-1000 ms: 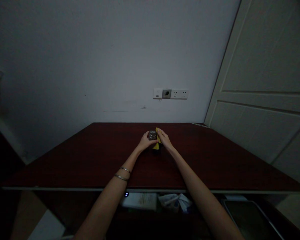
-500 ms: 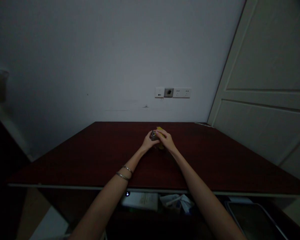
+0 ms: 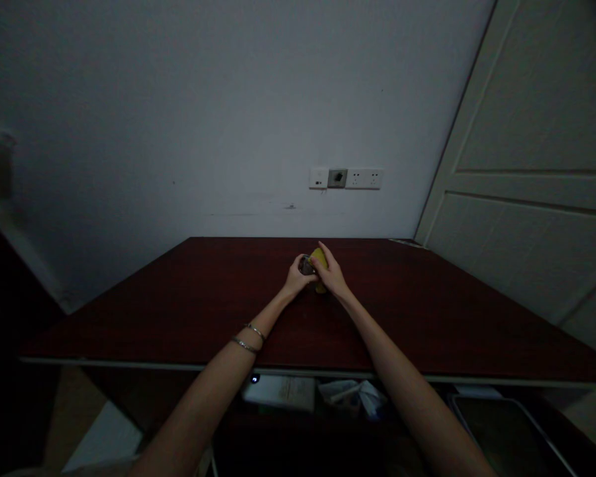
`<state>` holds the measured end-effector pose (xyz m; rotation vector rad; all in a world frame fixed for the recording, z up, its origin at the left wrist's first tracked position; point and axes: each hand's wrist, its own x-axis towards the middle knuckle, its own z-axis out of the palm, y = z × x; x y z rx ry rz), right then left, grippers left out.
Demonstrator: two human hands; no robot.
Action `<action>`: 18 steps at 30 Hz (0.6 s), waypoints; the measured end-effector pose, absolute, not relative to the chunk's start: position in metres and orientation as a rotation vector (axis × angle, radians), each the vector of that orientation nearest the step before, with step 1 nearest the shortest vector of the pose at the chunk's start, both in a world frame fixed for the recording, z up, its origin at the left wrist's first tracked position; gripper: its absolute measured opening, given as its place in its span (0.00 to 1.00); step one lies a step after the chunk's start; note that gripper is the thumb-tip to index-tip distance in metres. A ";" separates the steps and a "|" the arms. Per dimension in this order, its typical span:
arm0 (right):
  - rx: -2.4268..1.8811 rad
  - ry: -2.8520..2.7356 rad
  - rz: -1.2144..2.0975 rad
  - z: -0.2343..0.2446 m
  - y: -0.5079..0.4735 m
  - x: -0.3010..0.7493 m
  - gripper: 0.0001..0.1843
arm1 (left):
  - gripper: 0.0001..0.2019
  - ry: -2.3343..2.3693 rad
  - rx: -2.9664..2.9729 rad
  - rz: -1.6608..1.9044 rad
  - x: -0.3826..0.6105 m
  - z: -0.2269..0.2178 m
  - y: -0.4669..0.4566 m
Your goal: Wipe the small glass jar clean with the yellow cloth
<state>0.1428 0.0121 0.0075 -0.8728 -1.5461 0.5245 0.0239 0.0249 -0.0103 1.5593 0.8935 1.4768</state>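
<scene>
Both my arms reach out over a dark red table (image 3: 179,311). My left hand (image 3: 297,281), with two bracelets on its wrist, is closed round a small grey object (image 3: 305,265) that I cannot name. My right hand (image 3: 332,277) presses a yellow cloth (image 3: 320,259) against that object, its fingers wrapped round the cloth. The two hands touch each other near the far middle of the table.
A white wall with a row of sockets (image 3: 346,178) stands behind the table. A pale panelled door (image 3: 536,199) is at the right. Under the table's front edge lie papers (image 3: 281,392) and a dark tray (image 3: 501,437).
The hands stay together on the object; the yellow cloth has shifted from below my right hand to the top beside the grey object. The view has tilted slightly.
</scene>
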 end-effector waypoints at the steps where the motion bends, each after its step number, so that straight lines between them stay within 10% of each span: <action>1: -0.879 -1.562 0.522 0.009 0.010 0.143 0.30 | 0.33 0.885 1.555 1.488 0.024 -0.010 0.025; 18: -0.951 -1.473 0.563 0.012 0.016 0.142 0.24 | 0.37 0.959 1.678 1.482 0.025 -0.015 0.023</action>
